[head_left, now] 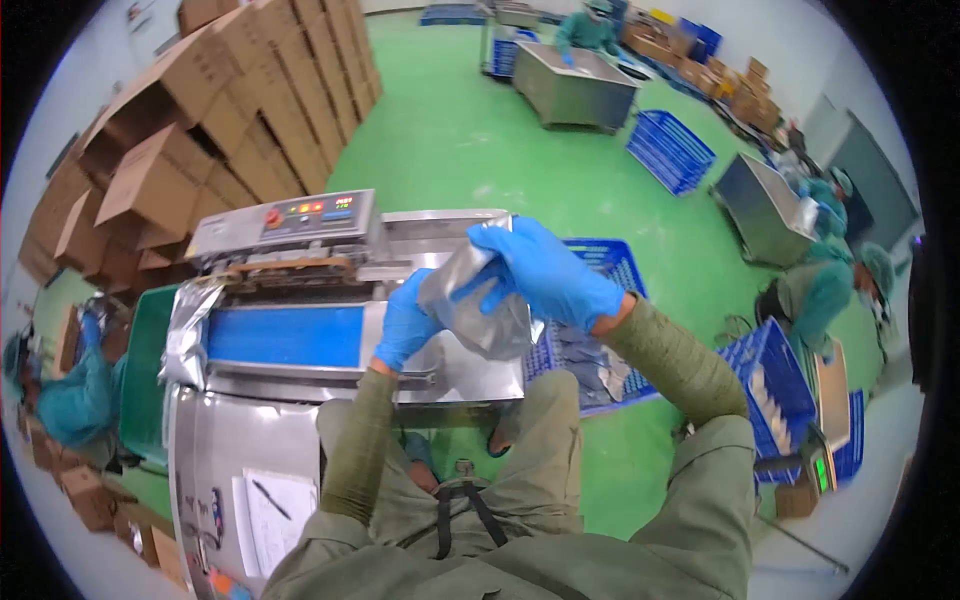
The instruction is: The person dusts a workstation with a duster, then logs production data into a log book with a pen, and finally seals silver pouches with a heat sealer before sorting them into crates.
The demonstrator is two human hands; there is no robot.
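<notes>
Both hands wear blue gloves and hold a silver foil pouch [485, 325] above the steel table of a band sealer. My left hand [405, 322] grips the pouch's left side. My right hand [548, 272] is closed on its upper right part, with fingers bent over the foil. What is inside the pouch is hidden. To the left is the band sealer [310, 222] with lit displays and a blue conveyor belt [285, 337]. Another silver pouch [187, 340] lies at the belt's left end. By my right knee, a blue crate [630, 270] contains several silver pouches [585, 362].
Stacked cardboard boxes [230, 100] rise at upper left. A green bin [150, 370] stands beyond the belt's end. Paper with a pen [272, 502] lies on the lower-left steel table. Blue crates [765, 385], steel tubs [570, 90] and several co-workers [590, 32] surround the green floor.
</notes>
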